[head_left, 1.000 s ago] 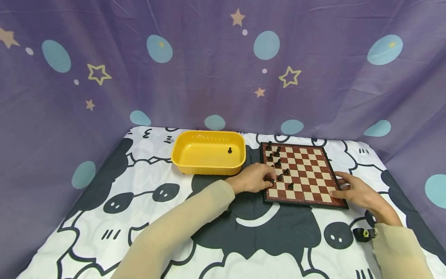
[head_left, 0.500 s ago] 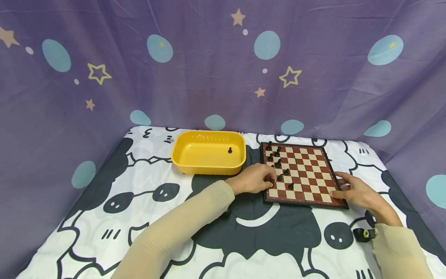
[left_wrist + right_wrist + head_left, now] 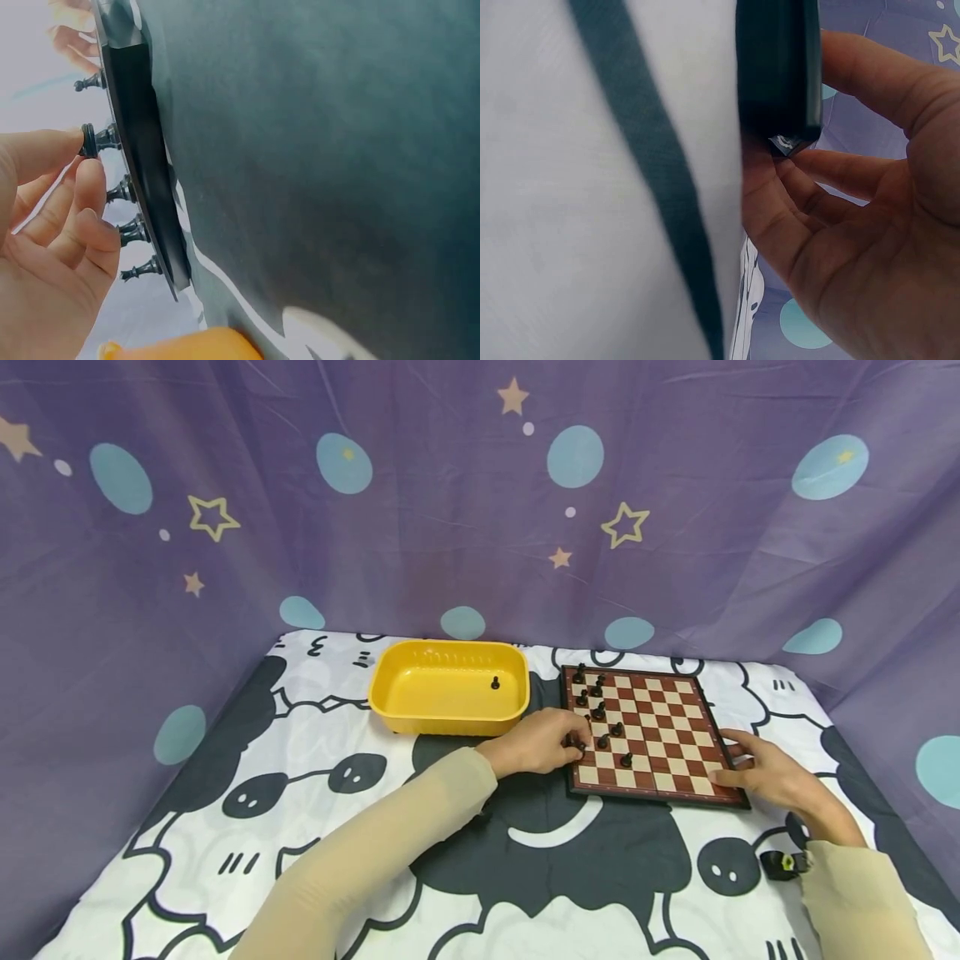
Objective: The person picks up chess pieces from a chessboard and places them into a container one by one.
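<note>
My left hand [image 3: 536, 743] is over the left edge of a brown-and-cream chessboard [image 3: 663, 781], pinching a black chess piece [image 3: 88, 141] between thumb and fingertips. In the left wrist view the piece's round base shows at the fingertips, overlapping another chess piece [image 3: 109, 136] behind it. Several black chess pieces stand along the board's left side, among them a pawn [image 3: 626, 761] nearest the front. My right hand [image 3: 776, 777] grips the board's right edge near the front corner, thumb on top. From the right wrist view, fingers bend around the board's dark side [image 3: 780, 75].
Left of the board is a yellow tray [image 3: 450, 727] with one small black chess piece [image 3: 495, 683] inside. A black-and-white patterned cloth [image 3: 300, 860] covers the table. Behind it hangs a purple curtain [image 3: 450, 527] with stars and spots.
My left hand has drawn back slightly to the left, with the black chess piece between its fingers. The right hand and the board have stayed in place.
</note>
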Motion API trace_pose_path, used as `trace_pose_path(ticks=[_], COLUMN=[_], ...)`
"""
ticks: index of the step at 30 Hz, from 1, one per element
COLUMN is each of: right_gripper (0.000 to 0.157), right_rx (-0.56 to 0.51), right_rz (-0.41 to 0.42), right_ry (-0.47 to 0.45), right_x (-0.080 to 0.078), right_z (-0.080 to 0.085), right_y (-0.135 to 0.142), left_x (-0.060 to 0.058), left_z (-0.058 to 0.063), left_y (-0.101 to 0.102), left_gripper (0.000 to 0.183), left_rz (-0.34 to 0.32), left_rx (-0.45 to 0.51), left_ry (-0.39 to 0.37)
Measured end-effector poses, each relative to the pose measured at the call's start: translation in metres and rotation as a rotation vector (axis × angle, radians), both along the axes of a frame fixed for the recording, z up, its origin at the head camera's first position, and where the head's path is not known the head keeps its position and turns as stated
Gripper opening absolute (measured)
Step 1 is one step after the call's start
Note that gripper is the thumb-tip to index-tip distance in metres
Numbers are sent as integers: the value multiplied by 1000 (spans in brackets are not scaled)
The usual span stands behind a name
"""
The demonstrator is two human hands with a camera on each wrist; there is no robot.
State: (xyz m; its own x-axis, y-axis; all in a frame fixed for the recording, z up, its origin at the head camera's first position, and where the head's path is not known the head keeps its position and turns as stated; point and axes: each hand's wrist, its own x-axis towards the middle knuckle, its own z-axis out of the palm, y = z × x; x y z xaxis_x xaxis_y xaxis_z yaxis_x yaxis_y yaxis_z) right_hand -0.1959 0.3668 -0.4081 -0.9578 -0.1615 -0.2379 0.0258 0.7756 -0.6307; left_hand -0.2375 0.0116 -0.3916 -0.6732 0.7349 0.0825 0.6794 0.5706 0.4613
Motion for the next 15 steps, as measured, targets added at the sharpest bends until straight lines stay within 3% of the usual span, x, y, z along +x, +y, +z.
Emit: trace_pose_path(ticks=[15], right_gripper=[92], right_rx=[-15], right_rz=[7], right_ry=[12], right_x=[0], right_z=[-1], right_y=[0], left_x=[6], left_z=[14], left_y=[-22], left_gripper=[18], left_rz=[14], left_rx=[-10], left_ry=[36])
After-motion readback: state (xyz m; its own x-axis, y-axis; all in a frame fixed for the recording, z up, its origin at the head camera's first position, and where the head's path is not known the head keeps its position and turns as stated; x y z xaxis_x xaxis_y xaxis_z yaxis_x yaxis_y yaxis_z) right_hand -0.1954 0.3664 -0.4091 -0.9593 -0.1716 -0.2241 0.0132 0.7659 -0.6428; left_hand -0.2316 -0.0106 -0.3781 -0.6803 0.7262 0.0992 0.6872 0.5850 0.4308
